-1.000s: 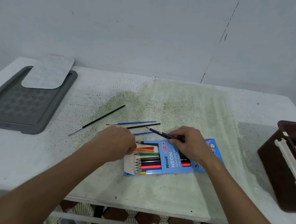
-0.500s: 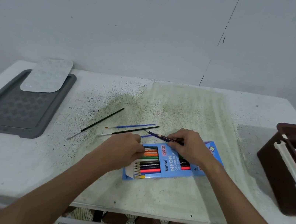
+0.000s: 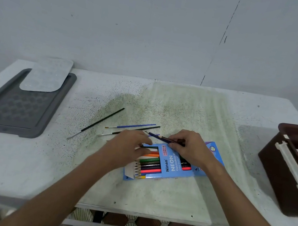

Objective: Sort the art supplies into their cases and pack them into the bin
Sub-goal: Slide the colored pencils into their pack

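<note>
A blue cardboard pencil case (image 3: 172, 165) lies flat on the table, with several coloured pencils (image 3: 150, 165) showing in its window. My left hand (image 3: 129, 146) is at the case's upper left corner, its fingertips pinching a dark green pencil (image 3: 151, 147) that lies in the top slot. My right hand (image 3: 189, 148) rests on the case's upper right part and grips a dark purple pencil (image 3: 157, 136) pointing left. A brown bin (image 3: 279, 172) stands at the right edge with a pastel box inside it.
Three thin paintbrushes lie loose behind the case: a black one (image 3: 102, 121), a blue one (image 3: 135, 126) and another dark one (image 3: 121, 133). A grey tray (image 3: 18, 109) with a pale lid (image 3: 46, 75) on it sits at the far left.
My left hand has left the orange pencil, now seated in the case, and moved up to the dark green pencil. My right hand still grips the purple pencil.
</note>
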Available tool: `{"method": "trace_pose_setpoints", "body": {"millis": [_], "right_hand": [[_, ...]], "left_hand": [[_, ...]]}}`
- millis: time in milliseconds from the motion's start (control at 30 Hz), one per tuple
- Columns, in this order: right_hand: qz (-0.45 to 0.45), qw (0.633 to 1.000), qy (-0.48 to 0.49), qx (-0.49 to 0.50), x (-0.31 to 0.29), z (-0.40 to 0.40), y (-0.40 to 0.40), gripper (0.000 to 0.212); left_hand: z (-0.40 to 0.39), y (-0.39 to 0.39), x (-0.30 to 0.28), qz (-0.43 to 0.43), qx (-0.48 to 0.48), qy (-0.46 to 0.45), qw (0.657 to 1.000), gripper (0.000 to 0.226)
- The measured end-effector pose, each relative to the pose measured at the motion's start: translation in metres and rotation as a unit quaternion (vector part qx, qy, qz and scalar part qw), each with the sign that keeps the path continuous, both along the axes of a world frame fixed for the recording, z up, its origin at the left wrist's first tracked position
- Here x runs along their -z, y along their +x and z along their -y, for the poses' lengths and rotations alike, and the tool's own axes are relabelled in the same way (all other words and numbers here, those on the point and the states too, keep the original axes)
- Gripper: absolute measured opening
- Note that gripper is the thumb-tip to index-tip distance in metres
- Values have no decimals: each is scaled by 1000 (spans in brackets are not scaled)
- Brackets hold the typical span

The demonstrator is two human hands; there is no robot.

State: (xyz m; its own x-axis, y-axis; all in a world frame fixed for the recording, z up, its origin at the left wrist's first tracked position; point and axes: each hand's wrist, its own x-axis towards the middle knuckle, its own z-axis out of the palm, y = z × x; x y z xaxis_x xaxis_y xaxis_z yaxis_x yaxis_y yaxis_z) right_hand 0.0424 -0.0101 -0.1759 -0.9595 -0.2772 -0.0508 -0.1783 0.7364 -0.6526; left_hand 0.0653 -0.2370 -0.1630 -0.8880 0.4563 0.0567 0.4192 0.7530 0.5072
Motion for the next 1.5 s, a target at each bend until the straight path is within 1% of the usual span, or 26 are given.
{"method": "trace_pose_setpoints", "body": {"millis": [67,167,233,367,500,600,667,733,833,900,967,1033,1133,1167,1233,1300,1333,1400,1500], "right_hand": [[3,1000,-4,3,1,-1,1,17],[4,1000,-2,4,1,0,1,18],[8,1000,1,2,0,0,1,18],[12,1000,-1,4,-2,0,1,17],[21,1000,0,4,-4,1,2,16],[30,999,-8,12,-3,0,2,18],[41,999,-17,23,-2,-2,2,20],[48,998,-28,35,-1,-3,2,24],[51,996,-51,44,-2,-4,3,27],[59,995,-73,44,-4,-4,4,27],[69,993,-89,43,-6,-3,5,26],[77,991,-97,41,-8,-3,5,26],[85,991,-97,32,-9,-2,4,30],[88,991,-100,23,-9,-1,5,32],[88,990,-106,-1,-9,3,7,35],[82,990,-117,-14,-9,5,10,37],[81,989,-123,-17,-9,5,11,38],[82,988,-129,-17,-10,2,12,39],[86,989,-119,-8,-8,-7,11,39]], "left_hand": [[20,-1,-3,16,7,-73,997,27],[36,-3,-2,26,29,-189,981,28],[33,-3,1,23,42,-213,976,27],[16,-5,7,8,40,-175,984,26],[-8,-6,12,33,48,-134,989,28],[-9,-3,11,42,12,-55,998,31],[2,-2,10,43,-11,-32,999,30],[15,-3,11,48,-6,-61,997,29],[19,-5,16,26,31,-166,985,26],[14,-6,19,17,40,-197,980,24],[9,-7,18,19,49,-208,977,24],[8,-7,14,0,38,-179,983,24],[5,-9,7,-73,-1,-63,995,28],[1,-10,5,-91,10,-41,995,33],[-8,-16,4,-103,63,-43,992,37],[-16,-21,2,-75,105,-49,990,29],[-17,-23,2,-49,111,-49,991,25],[-15,-27,3,9,94,-45,994,23],[-3,-30,4,65,58,-42,995,22]]}}
